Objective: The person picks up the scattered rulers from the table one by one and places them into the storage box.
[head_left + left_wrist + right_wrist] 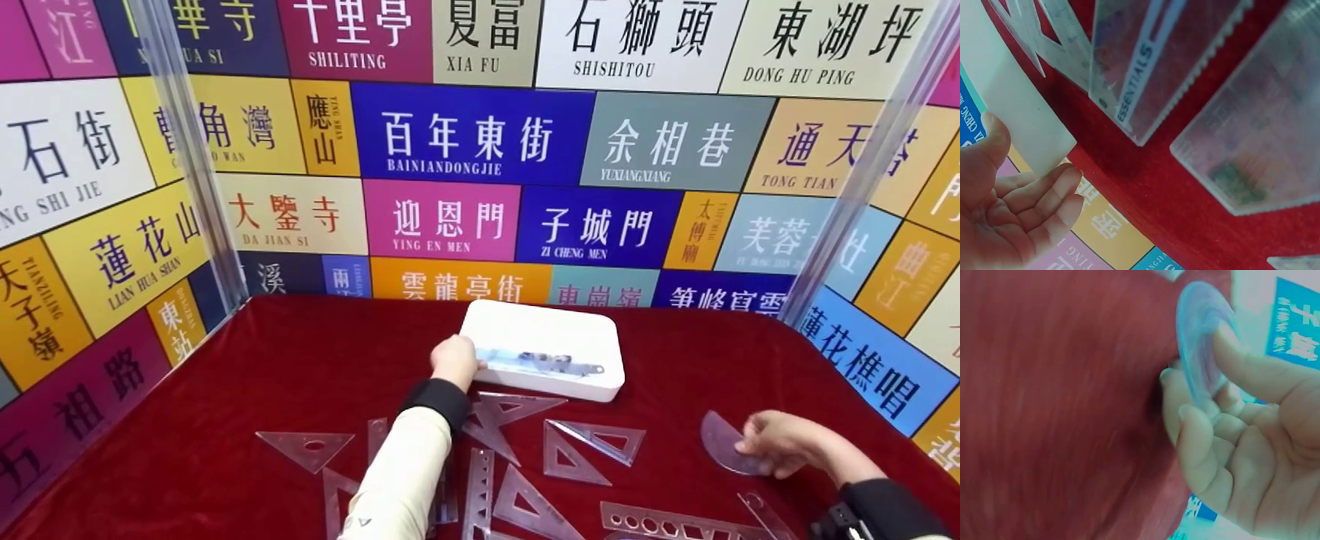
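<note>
Right hand (780,444) pinches one protractor (721,442); left hand (454,361) grip loose beside one tray (592,330)

**Where things sit on my table**

I see the tray (547,330) at the back centre, a straight ruler (540,362) lying in it. Before it set squares (574,450) lie scattered; the protractor (724,442) sits far right.

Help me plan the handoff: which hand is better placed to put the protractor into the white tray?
Right, probably: the right hand already pinches the protractor; the left hand is at the white tray.
</note>
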Demonstrator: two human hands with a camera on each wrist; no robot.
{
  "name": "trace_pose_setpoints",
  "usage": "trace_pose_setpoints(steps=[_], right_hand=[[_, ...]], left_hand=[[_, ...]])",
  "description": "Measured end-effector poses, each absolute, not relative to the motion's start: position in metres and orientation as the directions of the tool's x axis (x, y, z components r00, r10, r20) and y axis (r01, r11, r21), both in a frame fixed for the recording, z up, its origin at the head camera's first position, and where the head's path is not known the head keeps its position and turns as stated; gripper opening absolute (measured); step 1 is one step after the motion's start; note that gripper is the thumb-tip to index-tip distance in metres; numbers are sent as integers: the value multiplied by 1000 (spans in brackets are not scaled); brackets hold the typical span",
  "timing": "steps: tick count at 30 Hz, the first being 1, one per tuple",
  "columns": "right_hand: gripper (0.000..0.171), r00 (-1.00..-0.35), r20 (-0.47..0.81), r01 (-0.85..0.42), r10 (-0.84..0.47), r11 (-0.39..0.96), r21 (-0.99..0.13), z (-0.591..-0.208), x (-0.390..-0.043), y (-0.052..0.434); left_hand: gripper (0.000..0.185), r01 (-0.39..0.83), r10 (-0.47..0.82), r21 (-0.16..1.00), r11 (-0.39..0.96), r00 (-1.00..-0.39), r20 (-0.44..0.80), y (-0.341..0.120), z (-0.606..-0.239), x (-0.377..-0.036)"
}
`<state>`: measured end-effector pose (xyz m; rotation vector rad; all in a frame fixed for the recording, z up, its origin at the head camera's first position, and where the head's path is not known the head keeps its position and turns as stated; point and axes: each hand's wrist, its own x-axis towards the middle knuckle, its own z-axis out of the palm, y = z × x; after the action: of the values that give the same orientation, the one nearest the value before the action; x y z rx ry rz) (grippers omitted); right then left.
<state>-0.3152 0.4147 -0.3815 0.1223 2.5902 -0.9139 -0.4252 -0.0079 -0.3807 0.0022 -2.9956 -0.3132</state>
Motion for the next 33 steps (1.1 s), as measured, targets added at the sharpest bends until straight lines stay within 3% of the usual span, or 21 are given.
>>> trace_pose_setpoints(steps=[4,7,11,14,18,19,22,25,27,30,33], right_hand=[[19,-969,-233,106,-86,706,-700,-372,-320,398],[18,-996,55,-94,-77,711,-697,-367,-329,376],[10,-876,475,-340,-76,797,-499,-370,-349,335],[8,-783,605,-425,-147,836,-347,-378,-365,301],[8,-720,636,-480,-278,861,-167,-388,-382,262],[9,-715,632,-481,-300,867,-132,-391,-385,254],[8,-736,586,-467,-339,881,-78,-395,-394,239],[8,-804,499,-434,-324,893,-120,-397,-399,233],[8,-847,433,-414,-309,894,-172,-396,-401,232],[9,-881,354,-407,-314,884,-231,-394,-403,234],[11,-876,328,-439,-354,867,-237,-396,-404,237]], left_hand=[[43,24,0,184,983,-991,132,-9,-380,-423],[42,27,5,177,984,-992,123,-8,-379,-424],[42,0,-17,173,985,-995,97,-7,-391,-442],[47,-28,-45,156,987,-993,110,-4,-439,-498],[59,-58,-74,130,990,-991,115,0,-500,-571],[60,-68,-80,125,990,-993,92,2,-495,-568],[53,-74,-80,122,990,-996,48,4,-452,-523],[43,-63,-67,111,992,-997,35,5,-392,-451],[40,-47,-52,101,994,-997,48,4,-369,-421],[40,-46,-50,85,995,-998,45,3,-363,-411],[44,-68,-68,76,995,-998,3,4,-379,-433]])
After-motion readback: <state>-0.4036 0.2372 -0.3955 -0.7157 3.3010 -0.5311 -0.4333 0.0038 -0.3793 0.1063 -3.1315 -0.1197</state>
